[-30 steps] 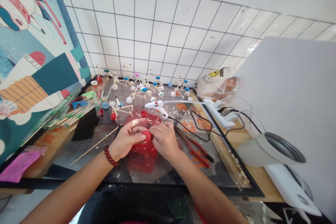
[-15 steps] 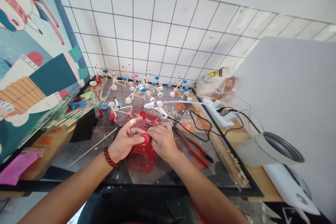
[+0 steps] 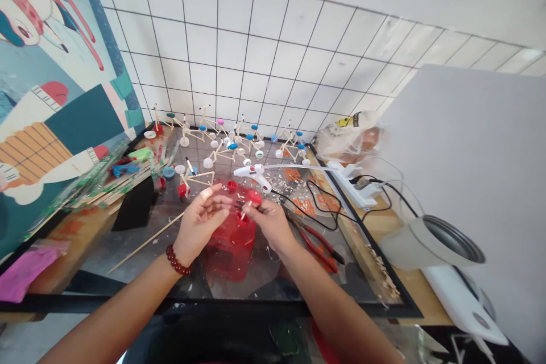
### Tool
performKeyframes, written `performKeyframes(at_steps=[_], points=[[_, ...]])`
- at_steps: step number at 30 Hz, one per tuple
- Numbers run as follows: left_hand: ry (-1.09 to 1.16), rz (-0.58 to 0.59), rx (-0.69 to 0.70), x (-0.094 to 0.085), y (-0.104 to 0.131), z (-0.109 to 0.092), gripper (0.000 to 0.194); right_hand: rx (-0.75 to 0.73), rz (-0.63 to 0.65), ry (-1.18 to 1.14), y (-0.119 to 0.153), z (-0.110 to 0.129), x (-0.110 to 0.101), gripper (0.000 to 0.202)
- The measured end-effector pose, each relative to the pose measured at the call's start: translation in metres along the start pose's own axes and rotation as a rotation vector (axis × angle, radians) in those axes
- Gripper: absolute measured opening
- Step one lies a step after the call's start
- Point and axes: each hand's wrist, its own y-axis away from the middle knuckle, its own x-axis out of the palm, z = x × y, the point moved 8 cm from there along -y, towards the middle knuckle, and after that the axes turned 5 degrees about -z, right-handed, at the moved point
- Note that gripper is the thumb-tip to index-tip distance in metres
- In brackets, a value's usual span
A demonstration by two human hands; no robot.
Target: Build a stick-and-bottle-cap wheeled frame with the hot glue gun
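My left hand (image 3: 199,226), with a bead bracelet at the wrist, has its fingers apart and holds nothing. Opposite it, my right hand (image 3: 271,224) pinches a short pale stick (image 3: 247,206) with a round red cap (image 3: 254,198) beside its upper part. Below the stick, another red cap (image 3: 243,218) lies over the red translucent sheet (image 3: 228,259). A small red cap (image 3: 231,186) rests beyond my fingers. The white glue gun (image 3: 255,174) lies just behind my right hand.
Several stick models with coloured caps (image 3: 232,147) stand at the back. Red-handled pliers (image 3: 318,247) lie right of my right hand, near a black cable (image 3: 324,222). A long wooden stick (image 3: 145,243) and a stick bundle (image 3: 123,185) lie left. A white power strip (image 3: 356,187) is at right.
My left hand has let go of the red cap and opened, moving slightly left. My right hand has shifted slightly right, with the stick and red cap now showing at its fingertips.
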Motion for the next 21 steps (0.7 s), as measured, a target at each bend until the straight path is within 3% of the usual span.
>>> performKeyframes(at_steps=[3,7,21], points=[[-0.127,0.082,0.069,0.006,0.004,-0.004,0.059,0.268,-0.026,-0.296,0.000,-0.018,0.001,0.035],[-0.316,0.204,0.179,0.020,0.014,-0.007,0.070,0.445,-0.001,-0.502,0.004,-0.028,0.008,0.041],[-0.455,0.226,0.271,0.024,0.016,-0.013,0.055,0.510,0.041,-0.544,0.014,-0.031,0.025,0.039]])
